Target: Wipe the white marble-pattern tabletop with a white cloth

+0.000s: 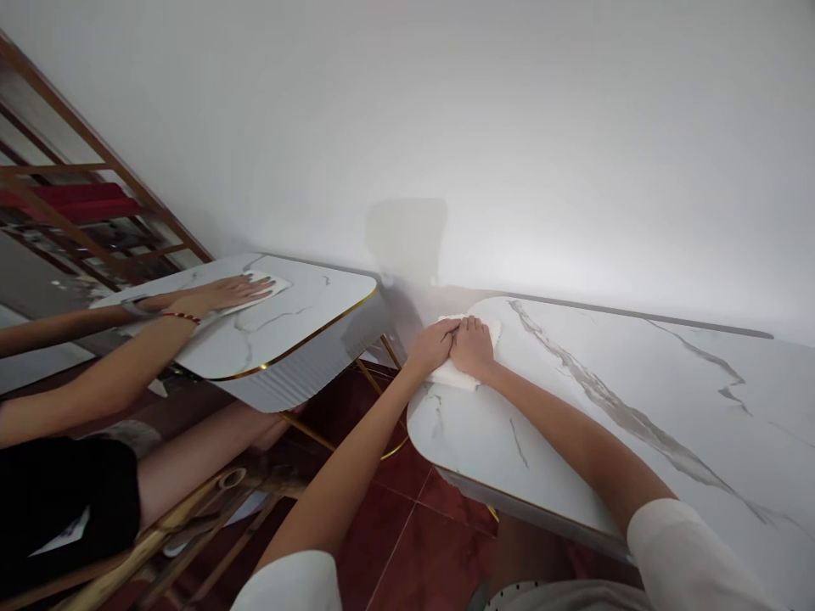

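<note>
Both hands rest side by side on a folded white cloth [456,376] near the rounded left end of a white marble-patterned table [474,441]. My left hand [433,346] presses on the cloth's left part with its fingers bent. Touching it, my right hand [472,345] bears down on the cloth with its fingers together and curled. The cloth lies flat on the tabletop, partly covered by both hands.
To the left, a second marble-patterned table [299,316] has a gold edge. A co-worker's hands [233,291] lie on another white cloth [278,283] there. A white wall [541,153] stands behind, a wooden rack [95,170] at far left, a bamboo seat [165,530] below.
</note>
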Tool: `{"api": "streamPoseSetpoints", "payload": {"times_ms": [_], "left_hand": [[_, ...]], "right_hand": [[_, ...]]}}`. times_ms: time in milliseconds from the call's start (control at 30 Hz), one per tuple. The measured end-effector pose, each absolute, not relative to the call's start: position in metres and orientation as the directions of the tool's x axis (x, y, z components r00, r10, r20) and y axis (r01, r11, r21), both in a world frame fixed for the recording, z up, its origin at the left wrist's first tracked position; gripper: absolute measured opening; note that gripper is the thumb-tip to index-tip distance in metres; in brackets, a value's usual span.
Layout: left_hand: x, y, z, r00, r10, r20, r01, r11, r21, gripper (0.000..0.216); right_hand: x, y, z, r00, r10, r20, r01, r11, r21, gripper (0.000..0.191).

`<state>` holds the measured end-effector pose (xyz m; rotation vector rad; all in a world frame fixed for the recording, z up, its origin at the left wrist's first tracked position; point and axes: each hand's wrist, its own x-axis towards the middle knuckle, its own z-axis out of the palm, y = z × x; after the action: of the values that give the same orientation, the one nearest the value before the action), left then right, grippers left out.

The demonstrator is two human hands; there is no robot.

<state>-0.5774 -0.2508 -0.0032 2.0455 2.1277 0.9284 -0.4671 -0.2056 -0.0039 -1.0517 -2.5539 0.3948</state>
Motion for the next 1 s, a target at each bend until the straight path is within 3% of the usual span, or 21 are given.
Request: {"api": "streamPoseSetpoints", "payload": {"times_ms": [300, 500, 767, 1000], "left_hand": [[-0.583, -0.176, -0.006, -0.275, 0.88, 0.387, 0.922, 0.127, 0.366, 0.049], [-0.597, -0.129, -0.017, -0.435, 0.793, 0.426, 0.849, 0.205, 0.486, 0.046], [-0.606, -0.088, -0.015, -0.268, 0.889, 0.372, 0.916, 0.116, 0.383, 0.051], [-0.582, -0.098, -0.006, -0.266, 0.925, 0.27, 0.938, 0.183, 0.296, 0.049]], "right_hand": [[-0.476, -0.129, -0.009, -0.651, 0.733, 0.198, 0.651, 0.673, -0.351, 0.055], [-0.481, -0.089, -0.009, -0.629, 0.747, 0.216, 0.665, 0.661, -0.348, 0.056], [-0.481, -0.069, -0.003, -0.574, 0.785, 0.234, 0.705, 0.619, -0.346, 0.054], [-0.463, -0.066, -0.006, -0.636, 0.742, 0.211, 0.677, 0.668, -0.31, 0.053]]}}
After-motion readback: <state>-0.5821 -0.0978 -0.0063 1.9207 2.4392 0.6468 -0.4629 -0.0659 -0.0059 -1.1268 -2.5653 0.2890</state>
